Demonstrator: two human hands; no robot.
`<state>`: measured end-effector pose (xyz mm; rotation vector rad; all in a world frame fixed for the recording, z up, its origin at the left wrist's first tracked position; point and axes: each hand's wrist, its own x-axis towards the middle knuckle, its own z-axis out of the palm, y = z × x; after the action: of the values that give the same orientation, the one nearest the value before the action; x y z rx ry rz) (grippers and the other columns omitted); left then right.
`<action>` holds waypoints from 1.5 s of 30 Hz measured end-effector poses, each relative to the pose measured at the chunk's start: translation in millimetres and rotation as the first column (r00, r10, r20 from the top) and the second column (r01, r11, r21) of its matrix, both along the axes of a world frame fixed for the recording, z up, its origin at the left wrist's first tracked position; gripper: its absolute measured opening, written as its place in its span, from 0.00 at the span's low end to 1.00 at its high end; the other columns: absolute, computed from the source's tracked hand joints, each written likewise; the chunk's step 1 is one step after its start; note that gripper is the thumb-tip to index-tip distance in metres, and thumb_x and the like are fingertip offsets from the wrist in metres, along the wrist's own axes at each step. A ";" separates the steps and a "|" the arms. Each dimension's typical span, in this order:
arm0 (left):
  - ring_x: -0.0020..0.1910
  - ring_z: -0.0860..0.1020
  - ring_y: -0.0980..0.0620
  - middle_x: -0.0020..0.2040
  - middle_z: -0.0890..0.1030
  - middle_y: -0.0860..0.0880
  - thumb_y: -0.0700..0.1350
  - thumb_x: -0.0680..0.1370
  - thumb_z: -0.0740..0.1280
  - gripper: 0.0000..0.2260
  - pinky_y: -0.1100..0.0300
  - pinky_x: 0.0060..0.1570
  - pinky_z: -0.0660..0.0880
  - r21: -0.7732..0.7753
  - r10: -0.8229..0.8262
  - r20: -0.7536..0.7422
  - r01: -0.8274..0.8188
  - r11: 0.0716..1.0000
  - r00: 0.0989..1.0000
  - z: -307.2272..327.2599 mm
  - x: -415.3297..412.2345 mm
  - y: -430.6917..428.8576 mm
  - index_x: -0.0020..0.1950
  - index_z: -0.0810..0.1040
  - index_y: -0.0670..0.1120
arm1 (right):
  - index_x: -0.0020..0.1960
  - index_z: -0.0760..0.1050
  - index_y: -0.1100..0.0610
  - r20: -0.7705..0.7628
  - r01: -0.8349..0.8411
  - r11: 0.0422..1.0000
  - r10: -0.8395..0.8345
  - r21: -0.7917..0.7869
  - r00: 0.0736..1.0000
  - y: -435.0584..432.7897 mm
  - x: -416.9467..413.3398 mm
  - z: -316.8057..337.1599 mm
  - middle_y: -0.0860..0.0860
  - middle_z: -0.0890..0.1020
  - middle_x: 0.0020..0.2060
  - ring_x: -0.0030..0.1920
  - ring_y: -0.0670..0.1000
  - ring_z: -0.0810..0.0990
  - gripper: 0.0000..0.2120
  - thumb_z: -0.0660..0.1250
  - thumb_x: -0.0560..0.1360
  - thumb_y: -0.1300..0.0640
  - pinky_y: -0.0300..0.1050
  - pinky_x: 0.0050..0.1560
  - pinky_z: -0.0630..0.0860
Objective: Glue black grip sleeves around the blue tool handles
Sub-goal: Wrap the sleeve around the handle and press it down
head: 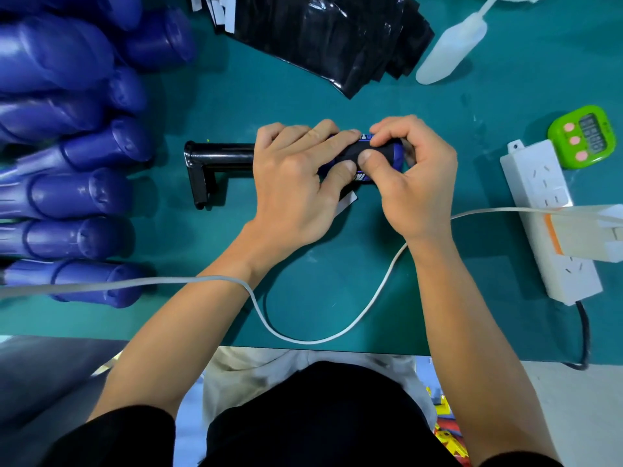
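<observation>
- A teal desk [303, 237] is spreading out in front of the seated person, and the work is going on at its middle.
- The left hand's [293, 183] fingers [337, 139] are curling round the blue tool handle [398, 153], gripping it. The right hand [416, 183] is pinching the black grip sleeve [374, 150] between thumb and fingertips, pressing it down.
- The handle is lying sideways between both hands, just above the desk. It seems to be sitting on the bar of a black stand [215, 156], though the left hand is hiding the join.
- The sleeve is showing as a matte black band round the handle's middle. Blue is peeking out at the right end, and bits of white lettering at the band's edges.
- I judge this sleeve to be on and being smoothed, so this handle looks nearly done.
- A white strip [347, 203] is poking out beneath the left hand.
- Further out, much seems left. A pile of bare blue handles [84, 193] is waiting at the left, a stack of black sleeves [323, 38] at the far edge, and a white squeeze bottle [448, 52] beside it.
</observation>
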<state>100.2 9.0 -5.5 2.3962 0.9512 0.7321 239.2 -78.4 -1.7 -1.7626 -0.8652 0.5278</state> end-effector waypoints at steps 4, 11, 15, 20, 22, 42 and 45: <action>0.48 0.80 0.50 0.55 0.86 0.56 0.45 0.78 0.72 0.11 0.54 0.59 0.63 -0.056 0.039 0.007 -0.038 0.998 0.999 3.3 2.0 -2.0 0.59 0.88 0.50 | 0.45 0.81 0.61 -0.041 0.003 1.000 -0.002 0.007 0.999 1.1 2.1 -1.1 0.49 0.84 0.45 0.53 0.50 0.84 0.05 0.73 0.72 0.68 0.55 0.58 0.80; 0.48 0.80 0.50 0.55 0.86 0.57 0.44 0.79 0.70 0.10 0.52 0.60 0.63 -0.116 0.084 0.017 -0.082 0.990 0.996 5.8 5.3 -6.2 0.58 0.88 0.50 | 0.46 0.82 0.56 -0.120 -0.060 0.998 0.062 0.020 0.991 -1.3 12.4 -5.2 0.44 0.86 0.45 0.53 0.48 0.85 0.06 0.72 0.74 0.66 0.48 0.56 0.80; 0.49 0.80 0.50 0.55 0.86 0.57 0.44 0.79 0.70 0.10 0.53 0.61 0.63 -0.136 0.089 0.017 -0.086 0.987 0.996 6.5 6.3 -6.1 0.58 0.88 0.51 | 0.47 0.83 0.53 -0.170 -0.107 0.994 0.111 0.029 0.979 -2.5 21.9 -3.7 0.40 0.87 0.46 0.54 0.48 0.86 0.09 0.71 0.75 0.66 0.43 0.58 0.79; 0.49 0.80 0.49 0.55 0.86 0.56 0.43 0.79 0.70 0.10 0.52 0.61 0.64 -0.142 0.097 0.029 -0.092 0.986 0.995 5.4 6.3 -7.1 0.57 0.88 0.50 | 0.50 0.84 0.53 -0.162 -0.130 0.991 0.130 0.012 0.978 -4.8 27.5 -3.6 0.42 0.88 0.49 0.57 0.48 0.86 0.10 0.67 0.79 0.64 0.43 0.59 0.80; 0.48 0.80 0.49 0.54 0.86 0.56 0.43 0.79 0.70 0.10 0.51 0.61 0.64 -0.134 0.098 0.039 -0.092 0.987 0.994 4.3 5.7 -7.2 0.56 0.89 0.50 | 0.50 0.84 0.53 -0.175 -0.132 0.991 0.130 0.000 0.976 -5.9 30.2 -2.3 0.45 0.88 0.50 0.58 0.50 0.86 0.11 0.65 0.80 0.63 0.48 0.62 0.80; 0.50 0.81 0.52 0.56 0.85 0.57 0.50 0.79 0.70 0.11 0.55 0.61 0.63 -0.067 0.053 -0.009 -0.054 0.996 0.999 1.3 1.9 -5.6 0.59 0.87 0.50 | 0.43 0.75 0.55 0.033 -0.030 0.995 0.033 -0.090 0.999 -13.1 10.1 7.1 0.49 0.85 0.50 0.55 0.47 0.84 0.09 0.70 0.74 0.67 0.52 0.58 0.81; 0.52 0.81 0.53 0.58 0.85 0.57 0.58 0.73 0.75 0.19 0.54 0.61 0.65 -0.028 0.016 -0.052 -0.018 0.999 0.998 -0.4 0.3 -3.5 0.60 0.86 0.52 | 0.42 0.75 0.53 0.039 -0.014 0.997 0.017 -0.069 0.999 -12.9 9.6 6.4 0.49 0.85 0.49 0.55 0.48 0.84 0.10 0.70 0.73 0.67 0.55 0.58 0.81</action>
<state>100.5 5.4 -5.9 2.3953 0.9977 0.6607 248.8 -91.3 4.7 -1.8358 -0.8984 0.5406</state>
